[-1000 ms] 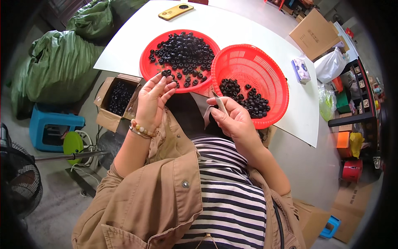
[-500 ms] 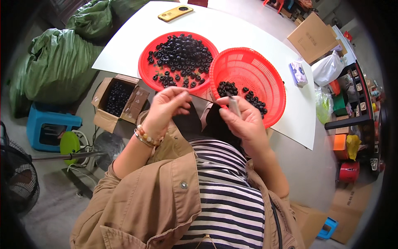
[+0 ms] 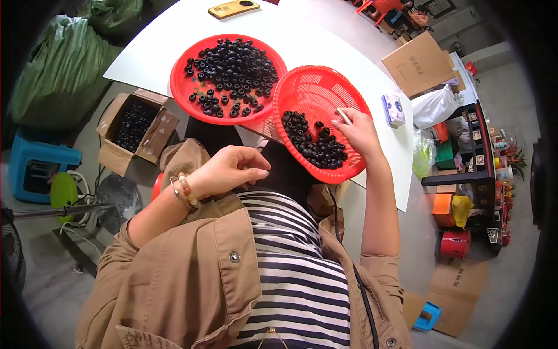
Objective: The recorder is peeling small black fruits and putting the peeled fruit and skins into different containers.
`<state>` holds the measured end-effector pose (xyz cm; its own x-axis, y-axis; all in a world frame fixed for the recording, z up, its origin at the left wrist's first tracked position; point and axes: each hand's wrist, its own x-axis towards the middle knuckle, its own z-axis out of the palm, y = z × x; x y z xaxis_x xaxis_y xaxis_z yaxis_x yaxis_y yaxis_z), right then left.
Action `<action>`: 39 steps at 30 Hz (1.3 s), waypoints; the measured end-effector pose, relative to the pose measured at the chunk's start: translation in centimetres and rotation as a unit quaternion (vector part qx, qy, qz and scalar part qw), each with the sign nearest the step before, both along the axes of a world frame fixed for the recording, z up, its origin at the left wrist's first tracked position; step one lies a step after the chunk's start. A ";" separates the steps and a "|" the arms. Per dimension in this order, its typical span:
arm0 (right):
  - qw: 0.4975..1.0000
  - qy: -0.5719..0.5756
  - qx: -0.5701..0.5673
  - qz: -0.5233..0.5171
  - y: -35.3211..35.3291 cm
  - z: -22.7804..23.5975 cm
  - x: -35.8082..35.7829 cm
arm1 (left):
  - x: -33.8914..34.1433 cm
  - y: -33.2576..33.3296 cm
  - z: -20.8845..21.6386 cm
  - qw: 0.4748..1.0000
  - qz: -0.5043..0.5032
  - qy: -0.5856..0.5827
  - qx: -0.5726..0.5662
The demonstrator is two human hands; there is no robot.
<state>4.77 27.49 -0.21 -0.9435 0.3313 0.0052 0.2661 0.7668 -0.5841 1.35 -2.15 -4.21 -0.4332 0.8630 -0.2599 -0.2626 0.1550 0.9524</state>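
Observation:
My right hand is closed on a slim pale grey tool at the right rim of a red plastic basket; the tool's exact kind is unclear. Small black ring-shaped parts lie heaped in the basket's near side. To its left, a shallow red tray bears a larger pile of the same black parts. My left hand hovers over my lap, thumb and fingers curled together. Whether anything small sits in them is hidden.
Both red containers stand on a white table and overhang its near edge. An open cardboard box of black parts is at lower left, near a blue stool. A phone and a tissue pack lie on the table.
My hands have moved apart: the right went rightward with the grey tool to the basket's rim, the left dropped back toward my lap. More black parts show in the basket. The view has shifted.

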 end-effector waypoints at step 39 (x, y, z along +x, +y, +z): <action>0.896 0.036 -0.411 0.163 -14.2 2.1 4.4 | 0.8 -0.8 2.6 0.961 0.171 0.000 0.217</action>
